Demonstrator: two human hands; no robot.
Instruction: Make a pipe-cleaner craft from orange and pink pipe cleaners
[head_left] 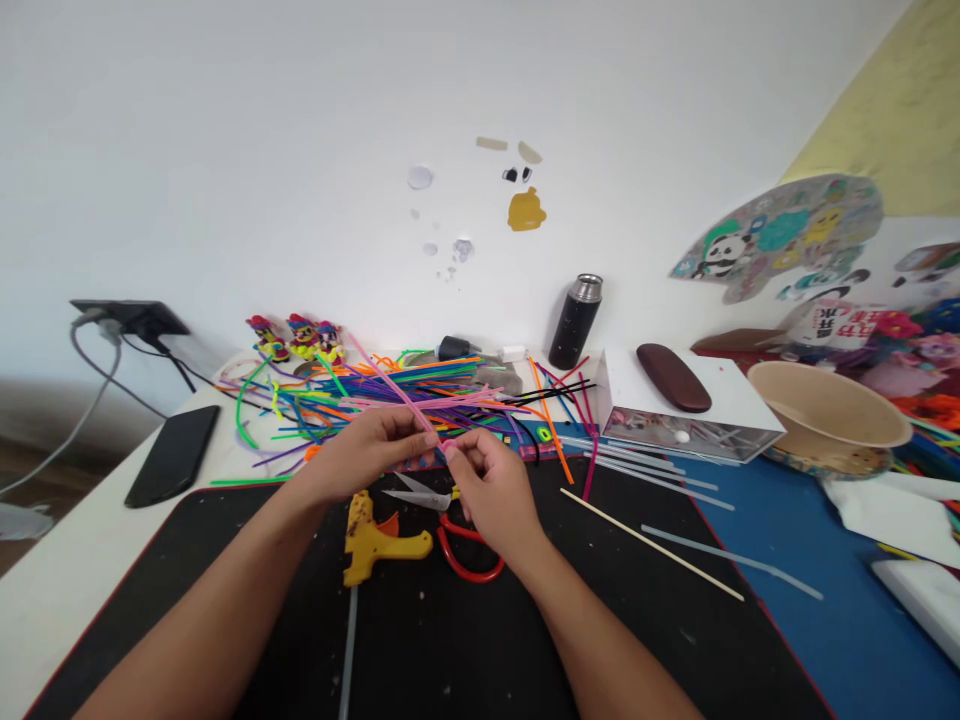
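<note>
My left hand (379, 452) is closed on a pink pipe cleaner (390, 385), whose free end points up and to the left. The fingers of my right hand (487, 478) pinch the other end close to my left fingertips. Just below my hands lie scissors with red handles (471, 574) and parted blades, partly hidden by my right hand. A yellow hot glue gun (375, 540) rests on the black mat (255, 620), a glue stick (349, 650) coming out of its back. Behind my hands spreads a pile of coloured pipe cleaners (442, 378).
A phone (172, 455) lies at the left. At the back stands a black flask (576, 322), near a white box (694, 400) with a brown case (673, 377) on top. Clear glue sticks (660, 470), a wooden stick (652, 544) and a beige bowl (832, 405) are at the right.
</note>
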